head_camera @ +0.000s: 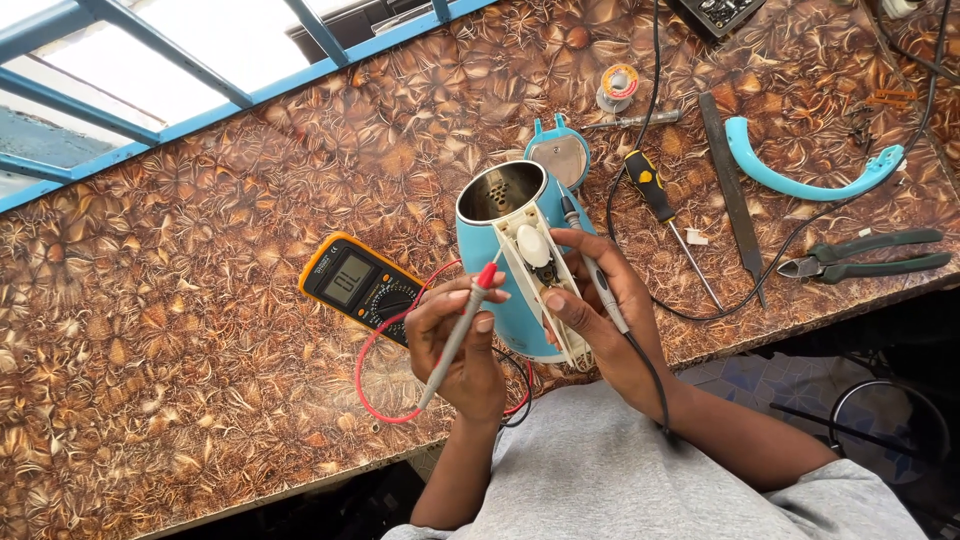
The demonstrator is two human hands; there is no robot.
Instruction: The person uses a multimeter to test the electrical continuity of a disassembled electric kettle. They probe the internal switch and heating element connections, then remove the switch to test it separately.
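Underneath everything, a brown leaf-patterned worktop running below a blue-framed window; near its front edge, a blue electric kettle tipped toward the person, steel mouth facing up and away, opened handle side with white inner parts turned to the camera; kettle wedged between both hands, touching each.

Left hand closed around a grey test probe with a red tip, tip aimed at the white part on the kettle's open side; right hand curled against the kettle's right flank, fingers pinching a second grey probe whose black lead trails down past the wrist; both hands narrow, each gripping its probe.

Just left of the left hand, a yellow-cased multimeter lying flat, screen lit, red lead looping off its lower side.

Behind the kettle, a round blue lid resting flat; right of it, a black-and-yellow screwdriver; further right, a long dark file, a curved blue handle shell, green-handled pliers; near the back, a small solder spool.
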